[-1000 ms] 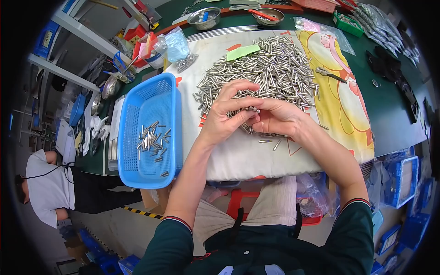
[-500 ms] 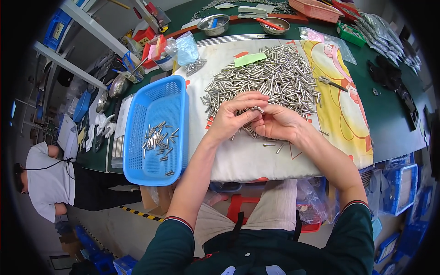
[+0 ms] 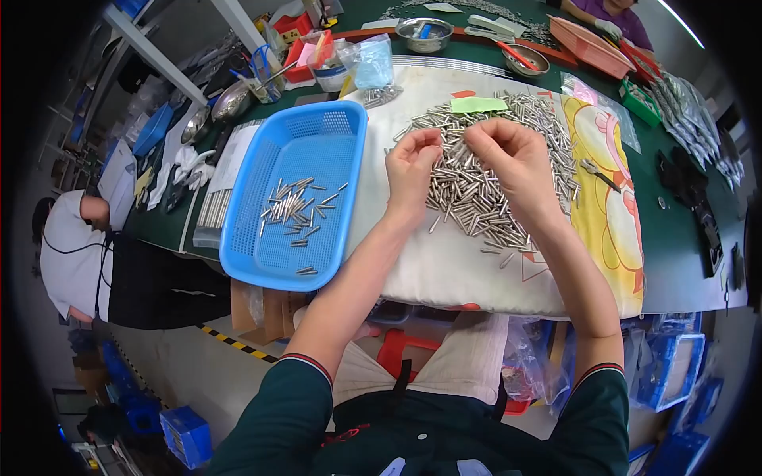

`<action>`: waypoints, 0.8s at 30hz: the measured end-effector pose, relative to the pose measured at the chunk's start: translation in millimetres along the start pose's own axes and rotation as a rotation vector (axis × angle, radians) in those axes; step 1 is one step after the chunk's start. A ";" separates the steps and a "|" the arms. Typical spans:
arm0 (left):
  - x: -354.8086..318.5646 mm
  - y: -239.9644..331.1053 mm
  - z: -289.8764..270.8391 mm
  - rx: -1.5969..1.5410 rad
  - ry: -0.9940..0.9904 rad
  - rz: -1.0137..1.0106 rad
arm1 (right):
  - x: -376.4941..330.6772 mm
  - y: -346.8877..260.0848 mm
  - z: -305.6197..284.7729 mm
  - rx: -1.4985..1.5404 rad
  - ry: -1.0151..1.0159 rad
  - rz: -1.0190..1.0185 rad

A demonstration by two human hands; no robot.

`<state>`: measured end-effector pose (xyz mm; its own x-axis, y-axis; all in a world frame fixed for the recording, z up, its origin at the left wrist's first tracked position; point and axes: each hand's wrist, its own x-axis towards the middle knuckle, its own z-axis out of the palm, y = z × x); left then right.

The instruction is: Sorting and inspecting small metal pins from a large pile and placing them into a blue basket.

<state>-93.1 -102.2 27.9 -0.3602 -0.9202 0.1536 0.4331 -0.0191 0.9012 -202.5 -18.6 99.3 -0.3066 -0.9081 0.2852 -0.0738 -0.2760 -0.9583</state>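
My left hand (image 3: 411, 176) is raised at the left side of a large heap of short metal pins (image 3: 472, 202), its fingers curled and pinched together. Facing it, my right hand (image 3: 517, 163) hovers over the heap with thumb and fingers closed. What either hand holds is hidden or too small to make out. A gap separates the two hands. To the left stands a blue plastic basket (image 3: 355, 163) with a loose cluster of pins (image 3: 290, 206) on its bottom. A pale green paper slip (image 3: 479, 105) lies on the far part of the heap.
A printed cloth (image 3: 413, 270) covers the work area under the heap. Pliers (image 3: 601, 174) lie at right. Behind are a clear bag (image 3: 373, 63), a metal bowl (image 3: 425, 36) and a smaller bowl (image 3: 525, 59). One person (image 3: 71, 254) is at left, another (image 3: 623, 24) at far right.
My hands have moved apart from each other; before, they met near the heap's front, with round shiny ends showing at the left fingers. The view has shifted, bringing in a person at far right.
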 end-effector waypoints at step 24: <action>-39.7 29.2 -56.5 0.849 -0.135 0.353 | 2.6 24.6 0.4 -0.807 -0.450 -0.132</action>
<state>-19.5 -88.4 25.2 -0.4386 -0.7642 0.4729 -0.1949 0.5946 0.7801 -204.7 -27.9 76.5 0.1352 -0.9682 0.2106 -0.7704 -0.2364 -0.5921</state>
